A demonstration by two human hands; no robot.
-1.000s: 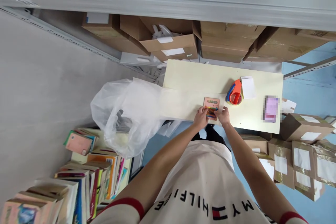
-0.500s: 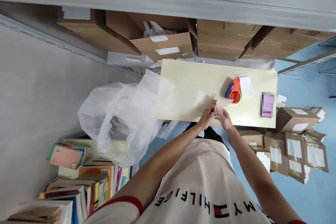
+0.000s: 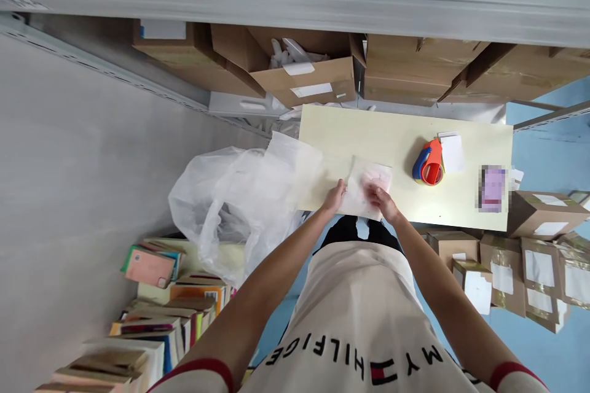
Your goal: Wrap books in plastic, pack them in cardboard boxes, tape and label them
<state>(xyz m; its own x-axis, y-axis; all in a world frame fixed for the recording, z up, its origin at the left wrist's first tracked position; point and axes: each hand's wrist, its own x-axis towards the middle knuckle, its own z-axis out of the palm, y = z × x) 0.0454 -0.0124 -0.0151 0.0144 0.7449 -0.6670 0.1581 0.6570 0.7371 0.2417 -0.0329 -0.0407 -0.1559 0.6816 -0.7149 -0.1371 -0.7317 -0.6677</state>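
A thin, translucent white sheet or bag (image 3: pixel 354 196) lies at the front edge of the cream table, with a pinkish patch (image 3: pixel 378 179) showing on or through it. My left hand (image 3: pixel 332 198) is at the sheet's left edge, fingers closed on it and thumb pointing up. On the right side, my right hand (image 3: pixel 386 204) has its bent fingers pressed together on the sheet beside the pinkish patch. What lies under those fingertips is hidden. Further right stands an orange and blue tape dispenser (image 3: pixel 428 163), against a stack of white cards (image 3: pixel 452 153).
A crumpled clear plastic bag (image 3: pixel 221 196) hangs over the table's (image 3: pixel 322 126) left end. A blurred-out purple item (image 3: pixel 493 189) lies at the right end. Cardboard boxes (image 3: pixel 304 77) fill the shelf behind; parcels (image 3: pixel 502 276) sit at right, books (image 3: pixel 170 325) at lower left.
The small brownish piece in my left hand no longer shows. The white sheet, held up before, now lies flatter on the table with the pinkish patch visible. My hands have moved apart.
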